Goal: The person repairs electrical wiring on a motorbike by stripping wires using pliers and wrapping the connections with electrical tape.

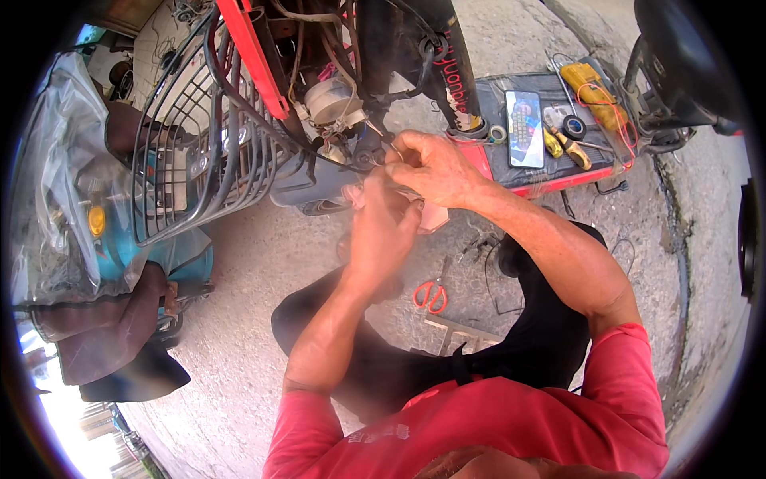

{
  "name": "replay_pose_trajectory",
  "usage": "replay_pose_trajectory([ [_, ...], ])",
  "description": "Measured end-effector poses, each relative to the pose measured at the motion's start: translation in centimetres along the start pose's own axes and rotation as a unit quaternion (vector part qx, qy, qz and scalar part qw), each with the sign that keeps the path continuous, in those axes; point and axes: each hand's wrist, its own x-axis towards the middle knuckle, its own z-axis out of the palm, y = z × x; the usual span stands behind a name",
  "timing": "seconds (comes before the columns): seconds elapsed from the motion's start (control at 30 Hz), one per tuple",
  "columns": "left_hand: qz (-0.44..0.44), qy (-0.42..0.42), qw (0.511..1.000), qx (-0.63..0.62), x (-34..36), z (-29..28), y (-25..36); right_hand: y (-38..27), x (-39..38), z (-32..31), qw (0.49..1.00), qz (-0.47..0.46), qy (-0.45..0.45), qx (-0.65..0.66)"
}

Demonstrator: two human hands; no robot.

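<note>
My right hand (pixel 440 169) is closed in a pinch at the front of a red and black scooter, where a thin wire (pixel 373 128) runs to its fingertips. Just below it, my left hand (pixel 381 227) is closed too, its fingers bent and slightly blurred; what they hold is hidden. Both hands are close together beside the round headlight housing (pixel 331 101), which hangs among loose wires and small connectors. A black tube with red lettering (pixel 453 72) rises to the right of the hands.
A wire basket (pixel 209 160) juts out on the left. On the footboard (pixel 496 172) lie a phone (pixel 525 129), black tape (pixel 574 126), a screwdriver (pixel 576 153) and a yellow device (pixel 592 94) with a red lead. Orange-handled scissors (pixel 430 297) lie on the concrete between my legs.
</note>
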Motion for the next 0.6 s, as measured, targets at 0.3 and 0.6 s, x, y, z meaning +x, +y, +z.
replay_pose_trajectory([
  [0.3,0.001,-0.005,1.000,-0.003,-0.01,-0.11,-0.12,0.49,0.22,0.09,1.000,-0.007,0.002,0.006],
  [0.6,-0.016,-0.010,1.000,-0.018,-0.34,-0.09,-0.55,0.09,0.14,-0.13,0.999,0.023,-0.025,0.012],
])
